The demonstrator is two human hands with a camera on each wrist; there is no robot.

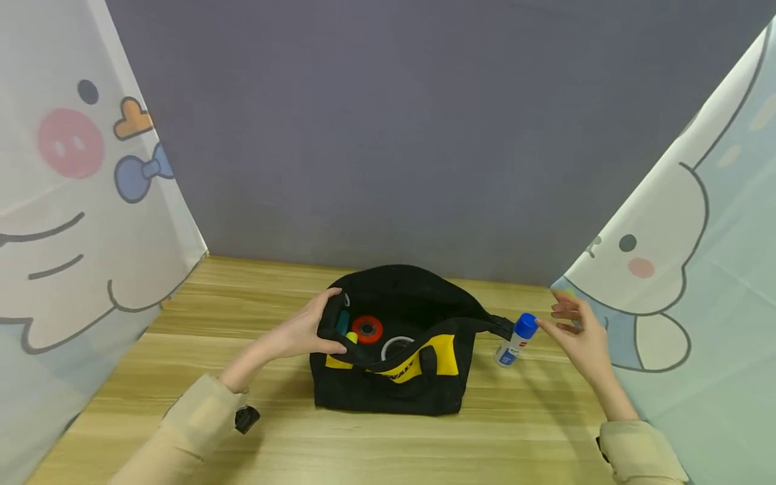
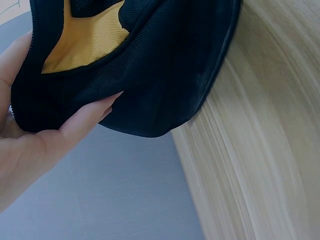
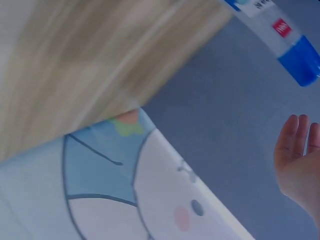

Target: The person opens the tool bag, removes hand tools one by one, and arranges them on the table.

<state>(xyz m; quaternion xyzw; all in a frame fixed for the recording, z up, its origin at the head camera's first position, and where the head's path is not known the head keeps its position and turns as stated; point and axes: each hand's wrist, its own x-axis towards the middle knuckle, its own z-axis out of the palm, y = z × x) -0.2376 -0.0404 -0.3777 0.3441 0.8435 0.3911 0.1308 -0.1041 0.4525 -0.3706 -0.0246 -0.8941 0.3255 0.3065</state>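
A black and yellow tool bag (image 1: 388, 397) stands on the table with its zipped mouth spread wide. My left hand (image 1: 306, 327) grips the left end of its rim, thumb in front and fingers behind; the left wrist view shows the thumb lying along the black fabric (image 2: 150, 100). Inside are a red disc-like roll (image 1: 367, 329), a white ring-shaped thing (image 1: 397, 347) and a small yellow-topped item (image 1: 351, 337). Right of the bag, a glue stick (image 1: 509, 350) with a blue cap (image 3: 301, 61) stands upright. Beside that cap, my right hand (image 1: 578, 337) has its fingers spread; whether the thumb touches is unclear.
The wooden table (image 1: 273, 444) meets a grey backdrop (image 1: 388, 135) behind the bag. Cartoon-printed cloths hang on the left (image 1: 54, 269) and on the right (image 1: 727, 269), close to the right hand. The bag's strap end reaches toward the glue stick.
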